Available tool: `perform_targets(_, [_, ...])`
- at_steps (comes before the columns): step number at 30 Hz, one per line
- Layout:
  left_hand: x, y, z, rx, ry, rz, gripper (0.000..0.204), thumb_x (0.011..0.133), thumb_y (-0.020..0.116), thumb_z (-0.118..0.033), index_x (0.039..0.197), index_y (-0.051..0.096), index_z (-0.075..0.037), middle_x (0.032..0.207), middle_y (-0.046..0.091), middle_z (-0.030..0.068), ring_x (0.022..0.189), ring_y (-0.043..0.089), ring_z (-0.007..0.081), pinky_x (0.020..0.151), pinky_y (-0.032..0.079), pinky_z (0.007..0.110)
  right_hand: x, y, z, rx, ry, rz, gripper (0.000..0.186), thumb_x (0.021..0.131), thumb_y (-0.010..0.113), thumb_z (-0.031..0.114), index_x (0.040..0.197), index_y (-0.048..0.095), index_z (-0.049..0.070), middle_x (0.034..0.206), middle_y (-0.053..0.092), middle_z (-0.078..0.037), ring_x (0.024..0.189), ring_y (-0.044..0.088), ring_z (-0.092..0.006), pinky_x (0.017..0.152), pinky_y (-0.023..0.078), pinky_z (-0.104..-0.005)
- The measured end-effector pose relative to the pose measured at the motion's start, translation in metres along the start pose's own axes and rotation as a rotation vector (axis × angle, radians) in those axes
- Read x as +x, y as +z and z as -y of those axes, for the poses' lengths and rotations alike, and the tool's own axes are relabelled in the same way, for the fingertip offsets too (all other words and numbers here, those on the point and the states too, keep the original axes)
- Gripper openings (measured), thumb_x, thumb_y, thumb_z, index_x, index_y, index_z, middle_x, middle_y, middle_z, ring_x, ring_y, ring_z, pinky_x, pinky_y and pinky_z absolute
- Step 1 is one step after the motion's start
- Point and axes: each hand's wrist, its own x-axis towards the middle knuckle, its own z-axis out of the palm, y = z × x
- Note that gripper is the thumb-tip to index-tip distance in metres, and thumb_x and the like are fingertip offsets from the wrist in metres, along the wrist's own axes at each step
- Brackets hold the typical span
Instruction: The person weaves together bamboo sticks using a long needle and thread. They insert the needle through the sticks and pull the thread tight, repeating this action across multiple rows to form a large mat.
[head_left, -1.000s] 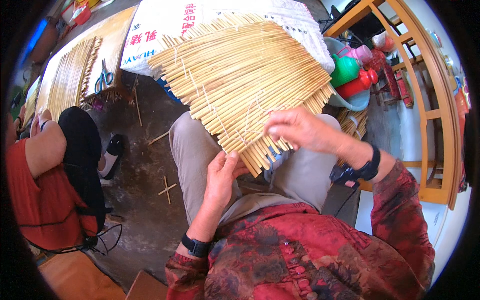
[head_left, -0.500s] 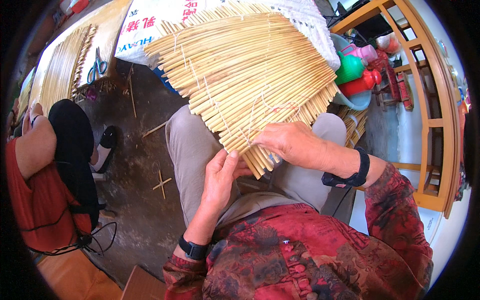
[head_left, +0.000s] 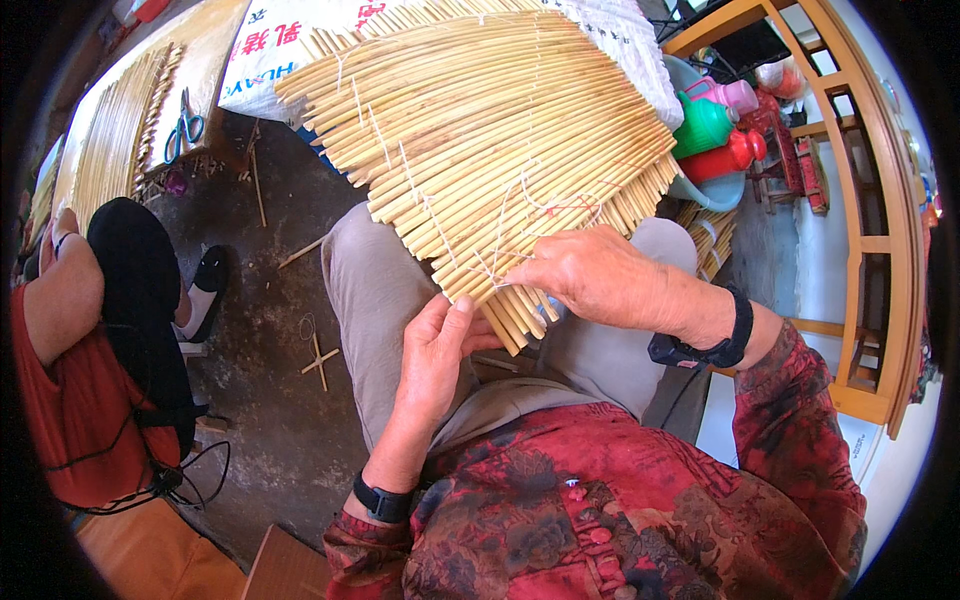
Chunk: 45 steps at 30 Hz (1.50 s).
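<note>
A mat of pale yellow stalks, bound with rows of white stitching, slopes from a covered surface down to my lap. My left hand is closed on its near corner, thumb on top and fingers partly hidden below. Just to the right, my right hand is pinched close over the stalks, where white string runs to its fingertips. A loose loop of that string lies on the mat, beside a thin red thread. What the right fingertips press on is partly covered by the hand.
Dark-handled scissors and another stalk mat lie on the table at left. A person's bent arm is beside it. Crossed stalks lie on the floor. At right are a blue basin with coloured flasks and a wooden frame.
The view has shifted slightly, so the mat and table sit a little further left and up. My right hand has turned slightly at the same corner; my left keeps its hold.
</note>
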Motion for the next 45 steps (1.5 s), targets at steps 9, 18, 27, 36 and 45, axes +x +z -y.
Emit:
perform_targets(9, [0.0, 0.001, -0.001, 0.016, -0.01, -0.013, 0.035, 0.098, 0.042, -0.024, 0.117, 0.05, 0.004, 0.1, 0.062, 0.0138, 0.083, 0.063, 0.0185, 0.073, 0.053, 0.031, 0.002, 0.0, -0.006, 0.069, -0.039, 0.002, 0.029, 0.077, 0.054, 0.007, 0.104, 0.061, 0.014, 0.076, 0.058, -0.008, 0.077, 0.06, -0.0297, 0.064, 0.048, -0.0385])
perform_targets(18, [-0.001, 0.004, -0.003, 0.025, 0.006, -0.02, 0.036, 0.098, 0.042, -0.025, 0.117, 0.049, 0.004, 0.099, 0.062, 0.0143, 0.083, 0.063, 0.0195, 0.072, 0.053, 0.032, 0.002, 0.001, -0.012, 0.113, -0.057, -0.008, 0.028, 0.077, 0.054, 0.007, 0.103, 0.062, 0.015, 0.074, 0.058, -0.007, 0.076, 0.06, -0.0294, 0.066, 0.048, -0.0389])
perform_targets(27, [-0.002, 0.005, -0.005, 0.038, 0.001, -0.028, 0.036, 0.098, 0.041, -0.025, 0.118, 0.049, 0.004, 0.101, 0.062, 0.0144, 0.084, 0.063, 0.0196, 0.073, 0.053, 0.031, 0.004, 0.001, -0.015, 0.085, -0.062, -0.025, 0.028, 0.077, 0.053, 0.007, 0.1, 0.063, 0.017, 0.071, 0.056, -0.006, 0.072, 0.06, -0.0282, 0.06, 0.048, -0.0386])
perform_targets(36, [-0.001, 0.005, -0.004, 0.037, -0.005, -0.028, 0.034, 0.097, 0.045, -0.023, 0.116, 0.05, 0.004, 0.102, 0.062, 0.0133, 0.086, 0.062, 0.0187, 0.073, 0.053, 0.031, 0.007, -0.003, -0.015, 0.101, -0.065, 0.028, 0.026, 0.076, 0.053, 0.008, 0.099, 0.063, 0.016, 0.07, 0.057, -0.007, 0.071, 0.06, -0.0301, 0.059, 0.048, -0.0399])
perform_targets(45, [-0.001, 0.005, -0.002, 0.028, 0.026, -0.021, 0.032, 0.094, 0.049, -0.019, 0.117, 0.049, 0.005, 0.102, 0.06, 0.0119, 0.087, 0.062, 0.0183, 0.074, 0.054, 0.032, 0.008, -0.006, -0.015, 0.124, -0.042, 0.06, 0.023, 0.076, 0.054, 0.008, 0.096, 0.063, 0.015, 0.07, 0.058, -0.008, 0.069, 0.061, -0.0301, 0.057, 0.048, -0.04])
